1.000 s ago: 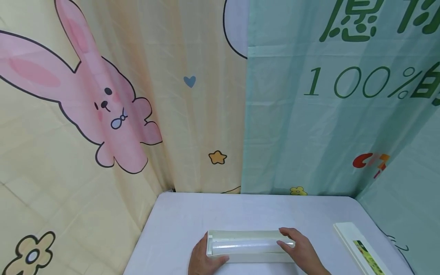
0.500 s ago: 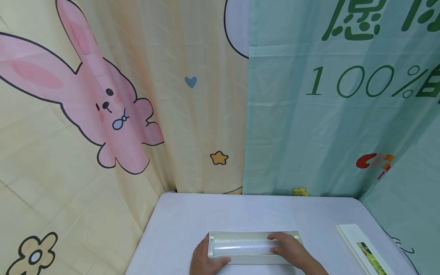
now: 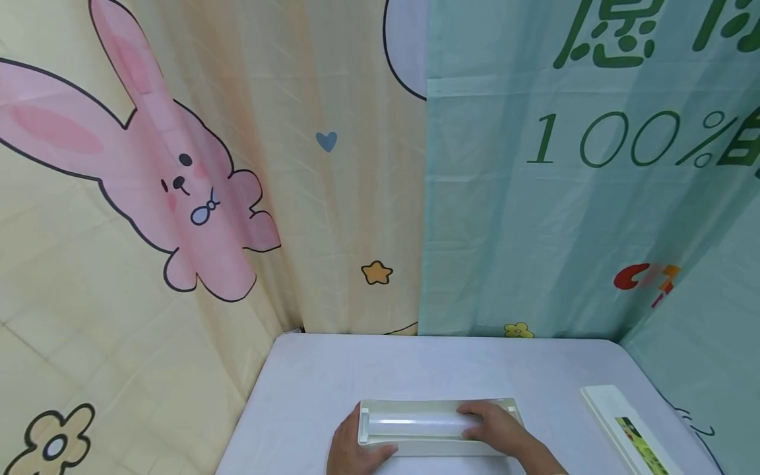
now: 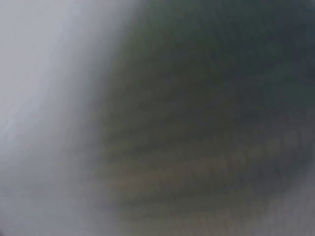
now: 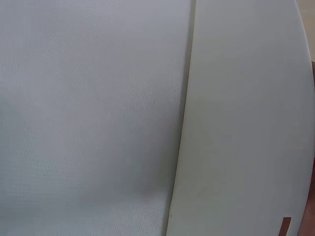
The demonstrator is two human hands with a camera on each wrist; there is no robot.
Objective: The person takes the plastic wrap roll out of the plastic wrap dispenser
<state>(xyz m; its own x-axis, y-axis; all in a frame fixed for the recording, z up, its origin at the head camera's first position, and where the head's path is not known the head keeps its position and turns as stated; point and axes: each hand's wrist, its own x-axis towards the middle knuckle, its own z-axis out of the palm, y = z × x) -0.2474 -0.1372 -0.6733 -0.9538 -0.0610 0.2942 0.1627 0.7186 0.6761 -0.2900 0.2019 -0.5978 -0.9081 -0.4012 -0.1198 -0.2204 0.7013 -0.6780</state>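
Observation:
A long white box (image 3: 439, 448) lies without its cover near the front of the table, a shiny roll of plastic wrap (image 3: 415, 422) lengthwise inside it. My left hand (image 3: 355, 445) grips the box's left end, thumb along the front wall. Over the right part, my right hand (image 3: 499, 429) reaches in and holds the roll between thumb and fingers, hiding its right end. A smooth outer wall of the box (image 5: 241, 118) fills much of the right wrist view. The left wrist view is only a dark blur.
A white lid (image 3: 617, 422) with a green and yellow label lies slanted on the white tabletop (image 3: 439, 363) at the right. Printed curtains (image 3: 356, 198) hang behind the table and along both sides.
My right hand has moved left from the box's right end, and its fingers have closed in on the roll. The left hand keeps its grip on the box.

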